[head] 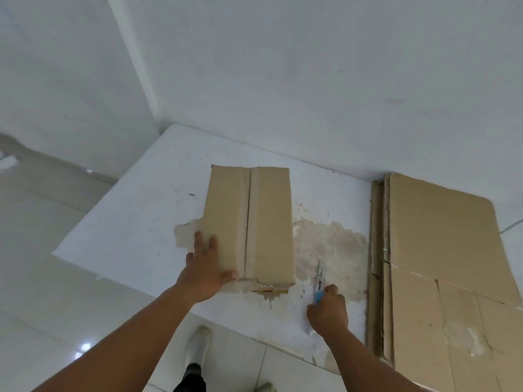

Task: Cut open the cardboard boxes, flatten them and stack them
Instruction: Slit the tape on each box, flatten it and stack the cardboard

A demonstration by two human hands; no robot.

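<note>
A brown cardboard box [254, 219] stands on the white table [127, 222], its top flaps meeting at a slit seam that runs away from me. My left hand [205, 267] lies on the box's near left corner, fingers spread on top and thumb along the front edge. To the right of the box, my right hand [328, 309] grips a blue utility knife [319, 287] whose blade points away and rests on or just above the tabletop. A stack of flattened cardboard boxes [441, 264] lies at the table's right side.
The tabletop has a worn beige patch [331, 250] between the box and the stack. White walls rise behind the table. A tiled floor [42, 278] lies to the left, and my feet [198, 349] show below the table's near edge.
</note>
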